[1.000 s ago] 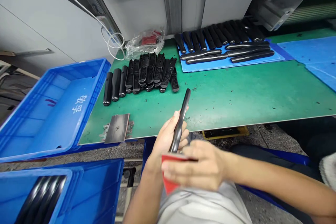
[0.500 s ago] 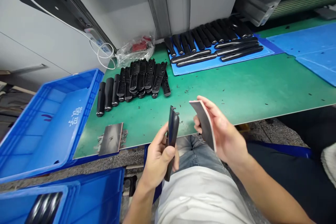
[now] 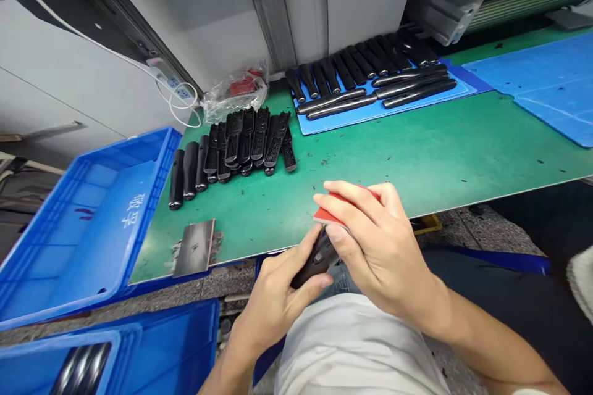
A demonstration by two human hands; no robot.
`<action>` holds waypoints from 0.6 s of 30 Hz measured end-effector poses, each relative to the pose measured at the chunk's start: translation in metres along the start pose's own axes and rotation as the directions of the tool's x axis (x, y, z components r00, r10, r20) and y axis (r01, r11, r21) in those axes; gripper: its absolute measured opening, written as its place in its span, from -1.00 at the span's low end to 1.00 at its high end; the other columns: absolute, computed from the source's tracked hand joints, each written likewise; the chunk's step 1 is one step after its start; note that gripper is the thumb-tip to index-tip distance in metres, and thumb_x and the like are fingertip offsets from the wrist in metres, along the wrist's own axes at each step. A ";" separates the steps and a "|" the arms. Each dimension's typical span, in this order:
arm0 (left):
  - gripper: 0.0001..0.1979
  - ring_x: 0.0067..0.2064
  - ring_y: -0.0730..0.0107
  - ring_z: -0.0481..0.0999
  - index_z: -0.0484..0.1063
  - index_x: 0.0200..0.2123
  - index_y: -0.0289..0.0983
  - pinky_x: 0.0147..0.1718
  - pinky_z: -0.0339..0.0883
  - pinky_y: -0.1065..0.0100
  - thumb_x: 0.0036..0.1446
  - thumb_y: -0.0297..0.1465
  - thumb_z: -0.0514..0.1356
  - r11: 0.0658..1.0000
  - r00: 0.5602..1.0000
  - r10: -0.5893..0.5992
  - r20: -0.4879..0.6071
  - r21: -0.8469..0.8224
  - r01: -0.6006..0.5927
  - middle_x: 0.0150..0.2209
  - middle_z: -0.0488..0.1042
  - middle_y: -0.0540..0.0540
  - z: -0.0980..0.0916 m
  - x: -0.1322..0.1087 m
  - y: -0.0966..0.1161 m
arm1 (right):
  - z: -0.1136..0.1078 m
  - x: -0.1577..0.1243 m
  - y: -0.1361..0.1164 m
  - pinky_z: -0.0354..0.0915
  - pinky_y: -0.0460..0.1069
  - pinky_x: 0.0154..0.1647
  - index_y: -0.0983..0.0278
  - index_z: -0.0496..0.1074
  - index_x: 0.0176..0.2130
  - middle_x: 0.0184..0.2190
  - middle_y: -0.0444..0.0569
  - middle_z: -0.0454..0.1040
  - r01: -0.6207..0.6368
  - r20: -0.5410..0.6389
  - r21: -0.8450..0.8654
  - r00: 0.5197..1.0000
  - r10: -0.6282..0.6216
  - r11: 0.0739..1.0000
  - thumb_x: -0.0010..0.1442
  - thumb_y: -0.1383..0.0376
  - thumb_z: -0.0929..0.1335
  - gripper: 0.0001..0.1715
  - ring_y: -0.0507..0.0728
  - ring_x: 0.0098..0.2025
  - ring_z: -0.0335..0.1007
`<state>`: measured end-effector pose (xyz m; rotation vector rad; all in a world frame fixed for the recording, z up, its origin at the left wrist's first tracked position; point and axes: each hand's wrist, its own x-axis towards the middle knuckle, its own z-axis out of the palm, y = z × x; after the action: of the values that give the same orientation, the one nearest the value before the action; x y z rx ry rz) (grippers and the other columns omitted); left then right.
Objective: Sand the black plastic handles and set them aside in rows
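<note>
My left hand (image 3: 275,290) is wrapped round a black plastic handle shell (image 3: 315,262), just off the table's front edge. My right hand (image 3: 386,253) grips a thin sanding pad (image 3: 325,215) with a red back and a pale edge. Its fingers lie over the red side, and the pad meets the far end of the shell. The pad's underside and most of the shell are hidden by the hands. A second dark, flat pad (image 3: 194,248) lies near the front left of the table, with black dust around it.
Black shells (image 3: 250,142) are heaped on the green table (image 3: 361,160). Several more shells (image 3: 343,102) lie on a blue mat (image 3: 319,124) behind. Blue crates (image 3: 115,197) stand at the left. A clear plastic bag (image 3: 222,99) and a white cable (image 3: 183,120) are near the wall.
My right hand has brought the pad left onto the shell and turned it so its red back shows. The shell, upright before, is now tilted over in my left hand.
</note>
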<state>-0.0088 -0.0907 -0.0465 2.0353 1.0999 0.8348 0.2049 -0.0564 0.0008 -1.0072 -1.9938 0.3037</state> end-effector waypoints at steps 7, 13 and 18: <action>-0.58 -0.18 0.22 0.68 0.34 0.27 -0.12 -0.22 0.51 0.34 0.40 -0.34 0.23 0.959 0.997 -0.077 0.029 0.274 0.066 -0.12 0.65 -0.13 0.006 -0.003 -0.002 | 0.000 0.002 0.039 0.21 0.21 0.08 0.24 0.58 0.08 0.07 0.03 0.61 -0.322 0.427 0.298 0.887 0.176 0.898 0.57 0.16 0.21 -0.59 0.23 0.02 0.48; -0.57 -0.50 0.47 0.47 0.15 0.21 -0.14 -0.51 0.36 0.45 0.44 -0.07 0.13 0.674 0.804 -0.594 -0.004 -0.547 0.496 -0.20 0.60 -0.07 0.012 -0.002 0.012 | -0.001 -0.007 0.058 0.33 -0.05 -0.32 0.08 0.52 0.17 0.28 -0.06 0.43 -0.360 0.377 0.924 0.801 0.465 -0.129 0.50 -0.08 0.21 -0.48 0.06 -0.24 0.42; -0.43 -0.50 0.54 0.36 0.33 0.29 -0.17 -0.50 0.27 0.53 0.40 0.03 0.13 0.470 0.754 -0.656 -0.047 -0.807 0.359 -0.36 0.52 -0.04 0.014 0.013 0.020 | 0.012 -0.008 0.051 0.40 -0.06 -0.28 0.08 0.55 0.13 0.26 -0.04 0.45 -0.312 0.361 0.933 0.814 0.456 -0.182 0.45 -0.08 0.29 -0.53 0.07 -0.22 0.47</action>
<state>0.0163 -0.0910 -0.0358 0.7572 1.1820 1.1042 0.2261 -0.0279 -0.0388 -0.4713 -0.6591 1.7684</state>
